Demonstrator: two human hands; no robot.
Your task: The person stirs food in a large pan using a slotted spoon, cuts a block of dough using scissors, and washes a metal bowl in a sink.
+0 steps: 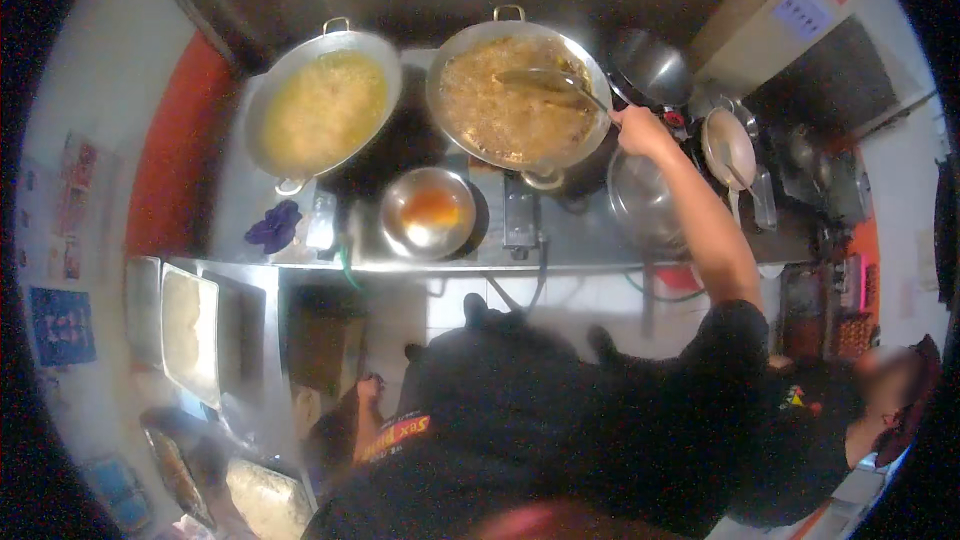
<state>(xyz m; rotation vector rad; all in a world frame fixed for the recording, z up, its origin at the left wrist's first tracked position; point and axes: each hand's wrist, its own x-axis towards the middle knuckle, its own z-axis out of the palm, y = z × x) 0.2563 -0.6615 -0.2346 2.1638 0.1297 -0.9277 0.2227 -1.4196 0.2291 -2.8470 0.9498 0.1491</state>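
Note:
My right hand grips the handle of a large metal skimmer or ladle; which one cannot be told. Its wide head rests over the bubbling brown oil and frying food in the right wok. My left hand hangs low at my left side, small and blurred, and whether it holds anything is unclear. To the left stands a second two-handled wok with pale, foamy yellow oil. In front of the woks sits a steel bowl with some orange-brown liquid or residue at its bottom.
A dark purple cloth lies on the steel counter. A gas burner control box is below the right wok. Right of it are a large clear or metal bowl, a steel pot and a strainer. Another person stands at right.

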